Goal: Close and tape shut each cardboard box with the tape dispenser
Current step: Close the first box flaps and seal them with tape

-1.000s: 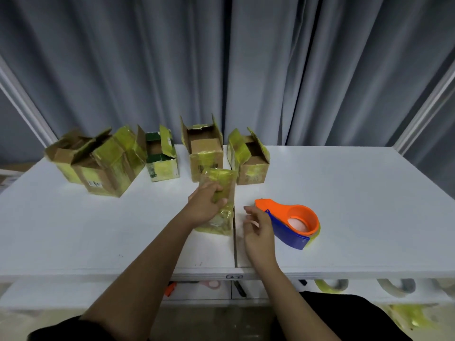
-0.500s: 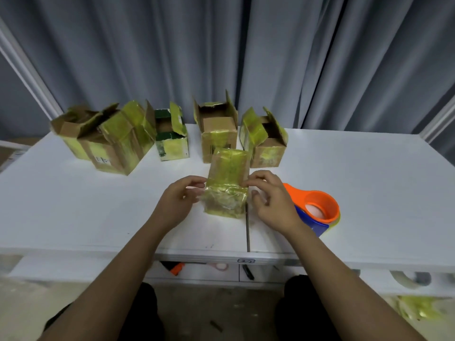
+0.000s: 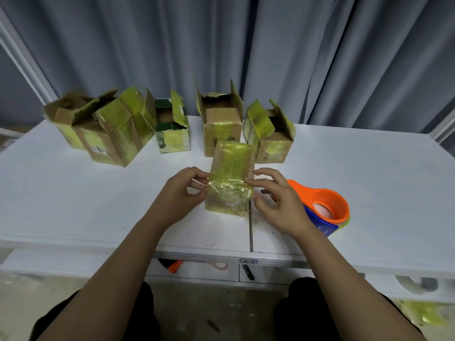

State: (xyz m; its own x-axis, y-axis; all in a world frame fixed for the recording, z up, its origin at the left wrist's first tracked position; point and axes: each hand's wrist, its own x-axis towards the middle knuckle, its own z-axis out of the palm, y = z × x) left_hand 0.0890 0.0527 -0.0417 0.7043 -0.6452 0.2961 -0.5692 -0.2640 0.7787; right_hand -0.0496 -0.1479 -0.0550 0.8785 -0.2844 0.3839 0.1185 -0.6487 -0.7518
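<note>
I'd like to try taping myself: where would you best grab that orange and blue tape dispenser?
Probably by the orange ring of the orange and blue tape dispenser, from above: it lies flat on the white table with the ring's opening facing up, beside the right hand.

No legible text on anything

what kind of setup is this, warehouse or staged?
Likely a staged packing bench, not a warehouse: a white table backed by grey curtains, a row of reused, tape-covered cardboard boxes, and an orange tape dispenser.
</note>
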